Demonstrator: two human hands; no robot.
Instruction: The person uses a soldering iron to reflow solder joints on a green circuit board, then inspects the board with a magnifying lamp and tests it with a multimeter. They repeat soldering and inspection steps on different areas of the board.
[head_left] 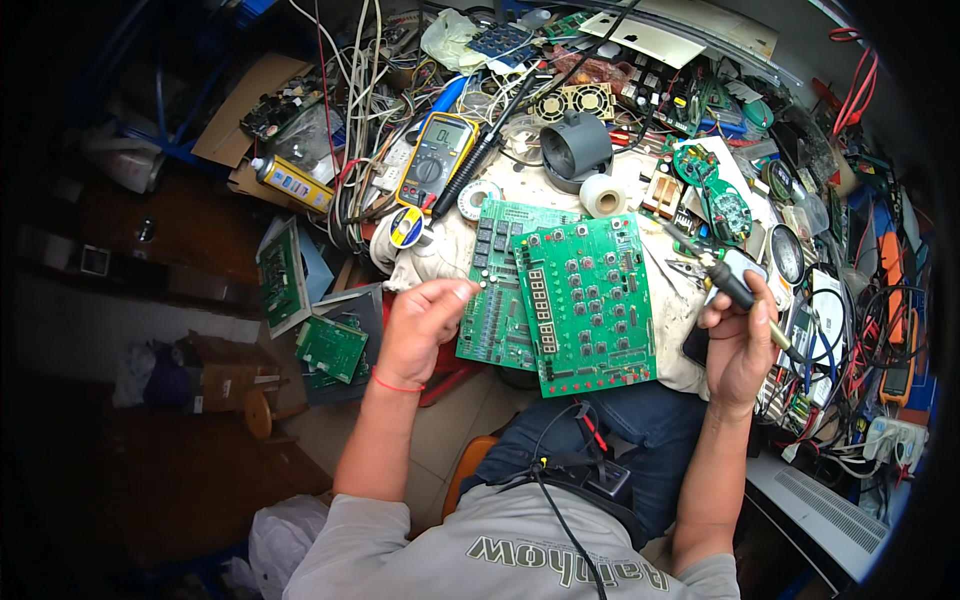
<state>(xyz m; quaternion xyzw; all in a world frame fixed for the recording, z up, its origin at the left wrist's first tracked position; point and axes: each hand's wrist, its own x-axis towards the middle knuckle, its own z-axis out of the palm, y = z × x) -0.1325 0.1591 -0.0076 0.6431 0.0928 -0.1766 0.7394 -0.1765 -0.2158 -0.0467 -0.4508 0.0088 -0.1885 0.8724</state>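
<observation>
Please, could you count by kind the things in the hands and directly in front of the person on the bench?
Large green circuit boards: 2, the top board and the lower board held at its edge by the left hand
Soldering iron, in the right hand: 1
Yellow multimeter: 1
Tape roll: 1
Total: 5

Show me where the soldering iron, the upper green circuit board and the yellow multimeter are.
soldering iron (728, 282), head view, on its dark handle above the right hand.
upper green circuit board (590, 300), head view, on its middle among the buttons.
yellow multimeter (437, 160), head view, on its dial.
</observation>
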